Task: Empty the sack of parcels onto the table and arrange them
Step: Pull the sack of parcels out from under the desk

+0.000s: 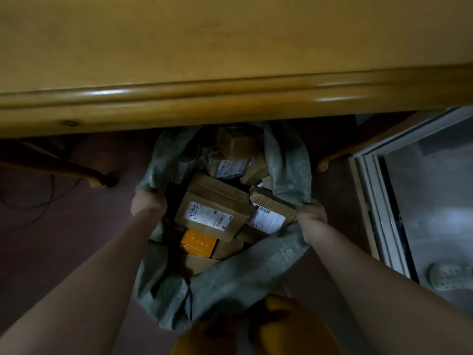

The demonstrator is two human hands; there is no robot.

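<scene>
Hands [148, 202] [312, 218] gripping sack [256, 272], parcel [213, 207] label "4432"

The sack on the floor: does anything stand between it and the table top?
Yes. The sack sits below the table, and the table's thick front edge overhangs its far part. Both hands grip its rim.

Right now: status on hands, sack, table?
Left hand and right hand gripping sack rim. Sack on floor, full of parcels. Table edge overhangs the sack's far side.
</scene>
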